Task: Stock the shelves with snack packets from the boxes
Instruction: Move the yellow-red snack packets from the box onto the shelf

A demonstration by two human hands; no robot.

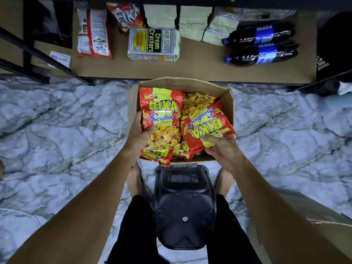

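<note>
An open cardboard box [227, 109] sits on the marble floor in front of me, holding several red-and-yellow Bika Seafood snack packets. My left hand [138, 134] grips the left packet [162, 113] by its lower left edge, thumb on its front. My right hand [222, 149] pinches the near end of the right packet [204, 126], which lies upside down and tilted. More packets [181, 149] lie underneath, mostly hidden. The low brown shelf [200, 63] stands just beyond the box.
On the shelf lie two Bika packets [93, 33], a Hup Seng cream crackers pack [154, 43], pale wrapped packs [192, 23] and Pepsi bottles [261, 42]. A black stool [183, 206] stands between my legs. Another cardboard box [327, 231] is at lower right. Black shelf struts [38, 52] run on the left.
</note>
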